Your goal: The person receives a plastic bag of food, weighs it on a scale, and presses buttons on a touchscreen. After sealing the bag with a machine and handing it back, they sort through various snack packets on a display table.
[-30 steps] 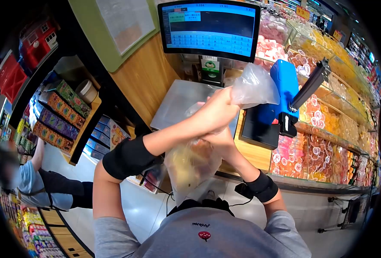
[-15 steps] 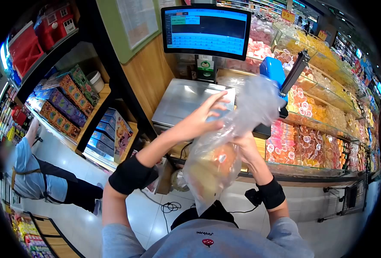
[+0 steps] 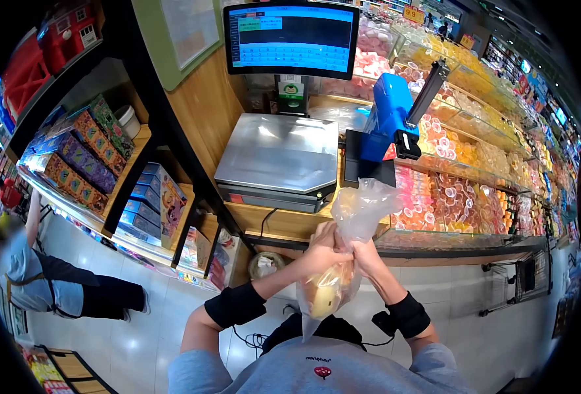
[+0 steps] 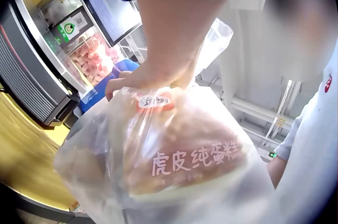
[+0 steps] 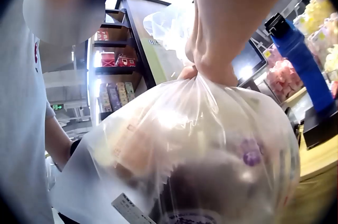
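Note:
A clear plastic bag (image 3: 330, 285) hangs in front of the body, its neck bunched tight and its loose top (image 3: 363, 203) sticking up above the hands. My left hand (image 3: 323, 253) grips the bunched neck from the left. Right beside it, my right hand (image 3: 367, 257) holds the same neck from the right. Through the plastic in the left wrist view shows a packaged cake (image 4: 185, 150) with pink lettering and a red label. The right wrist view shows more wrapped packages inside, one with a purple mark, and a white printed label (image 5: 131, 209) low on the bag.
Beyond the hands, a counter carries a flat metal scale (image 3: 277, 154), a screen (image 3: 290, 43) and a blue device (image 3: 389, 111). Bins of wrapped sweets (image 3: 461, 197) line the right. At left stand shelves of boxes (image 3: 80, 157) and another person (image 3: 47, 276). A shopping cart (image 3: 520, 279) is at right.
The bag and both hands have come down from beside the scale, nearer the body. My left hand, off the neck with fingers spread half a second ago, grips it again.

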Action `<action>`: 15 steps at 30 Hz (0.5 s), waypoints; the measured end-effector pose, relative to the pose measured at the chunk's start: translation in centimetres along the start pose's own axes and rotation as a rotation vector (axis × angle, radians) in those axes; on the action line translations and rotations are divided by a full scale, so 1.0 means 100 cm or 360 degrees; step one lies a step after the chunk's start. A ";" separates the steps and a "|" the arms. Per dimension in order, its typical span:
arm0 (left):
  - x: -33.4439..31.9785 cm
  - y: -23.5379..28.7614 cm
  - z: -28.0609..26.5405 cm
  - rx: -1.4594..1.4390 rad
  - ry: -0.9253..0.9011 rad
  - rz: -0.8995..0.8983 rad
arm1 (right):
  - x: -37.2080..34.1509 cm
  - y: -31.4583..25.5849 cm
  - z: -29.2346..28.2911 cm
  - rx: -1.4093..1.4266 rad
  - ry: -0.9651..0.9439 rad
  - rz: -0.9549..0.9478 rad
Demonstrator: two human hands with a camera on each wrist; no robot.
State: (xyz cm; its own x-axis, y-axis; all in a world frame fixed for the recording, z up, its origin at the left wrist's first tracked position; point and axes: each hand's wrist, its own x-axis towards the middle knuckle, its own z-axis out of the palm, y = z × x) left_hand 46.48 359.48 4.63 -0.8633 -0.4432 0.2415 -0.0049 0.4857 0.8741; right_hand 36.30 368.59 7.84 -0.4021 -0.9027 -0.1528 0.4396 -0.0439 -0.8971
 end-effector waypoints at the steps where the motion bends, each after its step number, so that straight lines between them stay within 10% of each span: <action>1: -0.003 -0.001 0.004 -0.0036 0.0038 -0.0026 | 0.003 0.005 -0.008 -0.0030 -0.0156 -0.0047; 5: -0.026 0.008 -0.022 0.0699 0.0306 0.0552 | 0.001 -0.003 -0.030 -0.0087 -0.0210 -0.0004; 7: -0.014 0.029 -0.042 0.1292 -0.0046 0.1421 | -0.004 -0.017 -0.035 -0.0170 -0.0144 0.0117; 10: 0.009 0.069 -0.043 0.1320 -0.0545 0.1562 | -0.004 -0.008 -0.041 -0.0437 -0.0435 0.0296; 12: 0.022 0.066 -0.033 0.1881 -0.0381 0.1786 | 0.002 0.012 -0.059 -0.0917 -0.0789 0.0193; 15: 0.028 0.053 -0.021 0.1912 -0.0902 0.1081 | 0.009 0.001 -0.072 -0.0828 -0.1203 0.0447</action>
State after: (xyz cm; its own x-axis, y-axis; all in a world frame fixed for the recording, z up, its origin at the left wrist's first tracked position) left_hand 45.10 359.27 10.85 -0.9462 0.3234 0.0119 0.3090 0.9138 -0.2637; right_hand 30.15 370.84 4.60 0.3679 -0.8969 -0.2455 -0.0437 0.2471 -0.9680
